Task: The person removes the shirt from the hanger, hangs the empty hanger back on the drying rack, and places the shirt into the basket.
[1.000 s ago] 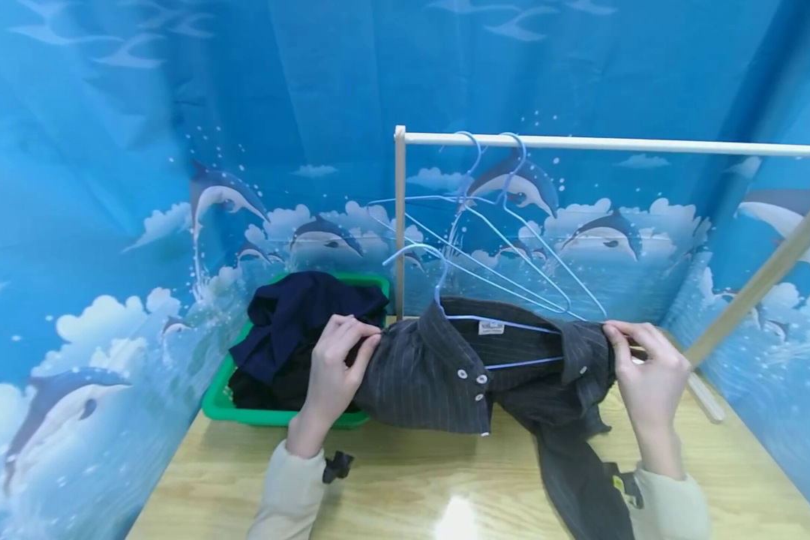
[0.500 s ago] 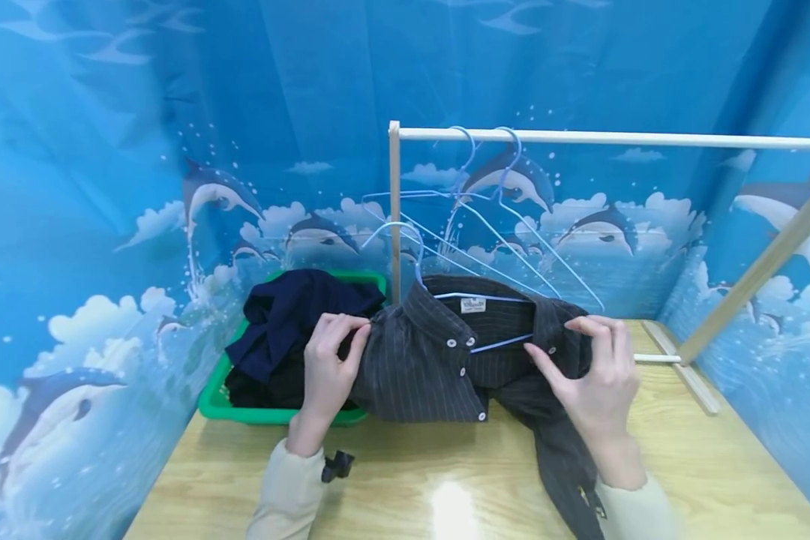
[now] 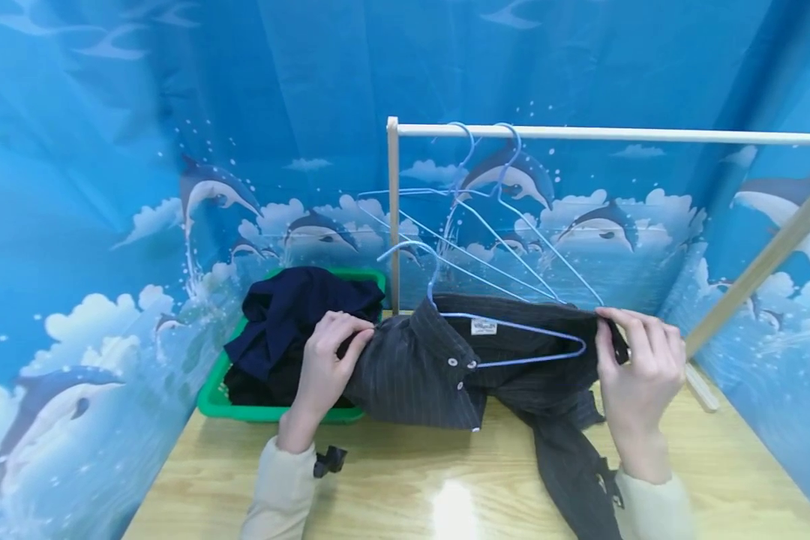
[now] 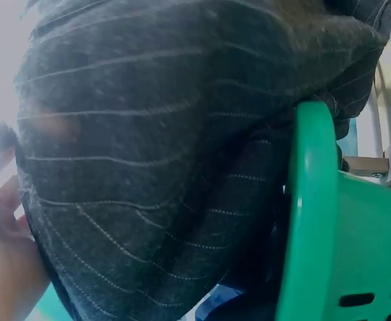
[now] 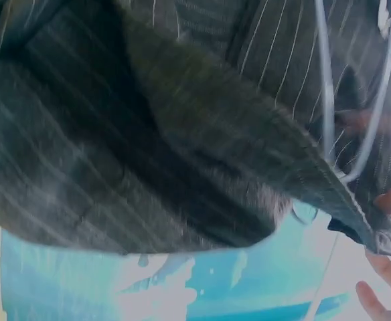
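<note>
A dark pinstriped button shirt (image 3: 412, 386) hangs between the two hands over the table, a blue wire hanger (image 3: 405, 245) inside its collar opening. My left hand (image 3: 327, 360) pinches the shirt at its left shoulder. On the other side, my right hand (image 3: 641, 364) pinches the shirt's edge and holds it out past the hanger's right end, which shows bare. One sleeve hangs towards the right forearm. The left wrist view is mostly filled by striped shirt cloth (image 4: 128, 134). In the right wrist view, fingers (image 5: 383, 271) hold a corner of the cloth beside the hanger wire.
A green basket (image 3: 209, 397) with dark blue and black clothes (image 3: 277, 319) stands at the left. Behind the shirt, a wooden rack (image 3: 648, 134) carries blue hangers (image 3: 513, 161) on its rail. Its slanted leg (image 3: 756, 274) is at the right. A dolphin-print curtain surrounds the table.
My right hand left the right shoulder, came in towards the collar, then pulled the shirt's edge out to the right, uncovering the hanger's right end. My left hand kept its pinch.
</note>
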Demonstrator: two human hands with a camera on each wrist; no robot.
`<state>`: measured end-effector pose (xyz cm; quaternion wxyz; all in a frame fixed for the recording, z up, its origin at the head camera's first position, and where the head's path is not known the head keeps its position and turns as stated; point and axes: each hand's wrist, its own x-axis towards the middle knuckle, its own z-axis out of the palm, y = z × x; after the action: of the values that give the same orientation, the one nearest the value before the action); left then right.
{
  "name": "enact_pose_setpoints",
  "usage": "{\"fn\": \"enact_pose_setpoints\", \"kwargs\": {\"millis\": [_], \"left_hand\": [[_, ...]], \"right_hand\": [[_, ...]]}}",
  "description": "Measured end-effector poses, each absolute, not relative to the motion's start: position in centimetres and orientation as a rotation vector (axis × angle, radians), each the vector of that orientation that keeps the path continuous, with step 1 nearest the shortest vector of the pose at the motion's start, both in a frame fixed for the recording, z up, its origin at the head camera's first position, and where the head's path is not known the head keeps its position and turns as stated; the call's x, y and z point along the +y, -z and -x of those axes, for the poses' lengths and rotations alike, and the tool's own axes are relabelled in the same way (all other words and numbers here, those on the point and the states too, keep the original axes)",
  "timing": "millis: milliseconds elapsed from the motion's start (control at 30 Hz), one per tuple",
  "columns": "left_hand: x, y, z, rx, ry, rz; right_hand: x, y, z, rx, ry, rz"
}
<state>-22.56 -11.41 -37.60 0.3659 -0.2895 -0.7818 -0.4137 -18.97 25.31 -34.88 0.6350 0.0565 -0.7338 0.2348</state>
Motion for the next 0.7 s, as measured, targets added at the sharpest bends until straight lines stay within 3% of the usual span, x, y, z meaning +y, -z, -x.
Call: {"fn": "enact_pose_setpoints", "kwargs": {"millis": [167,367,700], "left_hand": [[-11.3,37.5,22.5,-1.993,1.083,0.819],[-11.4,37.4,22.2,-1.98,1.158,0.73],[-11.1,37.6,22.3,-2.036,1.11,0.743]], "right_hand": [[27.3,34.5,18.6,-1.801,-0.548,-0.176],[28.4,34.4,17.9,-2.051,-0.594,-0.398],[26.1,34.3,17.3,-2.004,-0.65,-0.623]]}}
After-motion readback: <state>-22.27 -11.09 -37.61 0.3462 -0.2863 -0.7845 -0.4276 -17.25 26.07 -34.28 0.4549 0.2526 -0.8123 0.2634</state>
